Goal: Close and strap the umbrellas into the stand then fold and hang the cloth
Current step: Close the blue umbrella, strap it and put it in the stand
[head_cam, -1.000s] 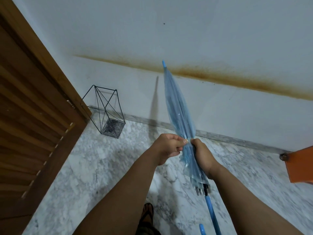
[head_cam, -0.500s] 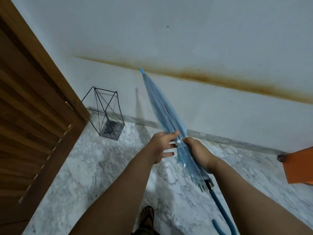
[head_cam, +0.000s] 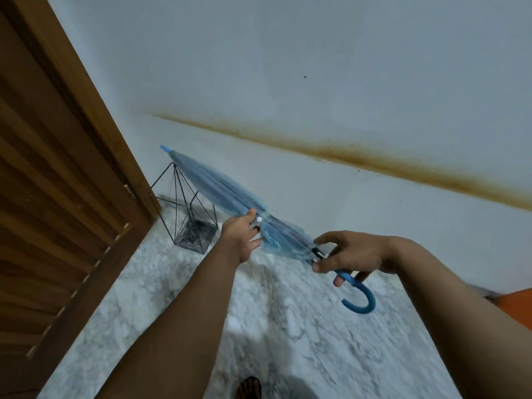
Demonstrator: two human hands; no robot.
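Observation:
The closed blue see-through umbrella point(head_cam: 218, 188) lies slanted in the air, its tip up left over the black wire stand point(head_cam: 195, 234) and its hooked blue handle point(head_cam: 359, 303) down right. A strap with a white snap point(head_cam: 259, 219) wraps its middle. My left hand point(head_cam: 240, 240) touches the canopy by the snap with straight fingers and thumb. My right hand point(head_cam: 354, 254) grips the shaft just above the handle. The stand sits on the floor in the corner by the door, and nothing shows inside it.
A brown louvred wooden door point(head_cam: 57, 197) fills the left side. A white wall with a brown stain line point(head_cam: 374, 162) runs behind. An orange object point(head_cam: 518, 306) juts in at the right edge. My sandalled foot point(head_cam: 249, 387) stands on the marble floor point(head_cam: 288, 326).
The umbrella has swung from nearly upright to slanting left, tip now over the stand. My right hand slid down from the canopy to the shaft. My left hand let go of the strap.

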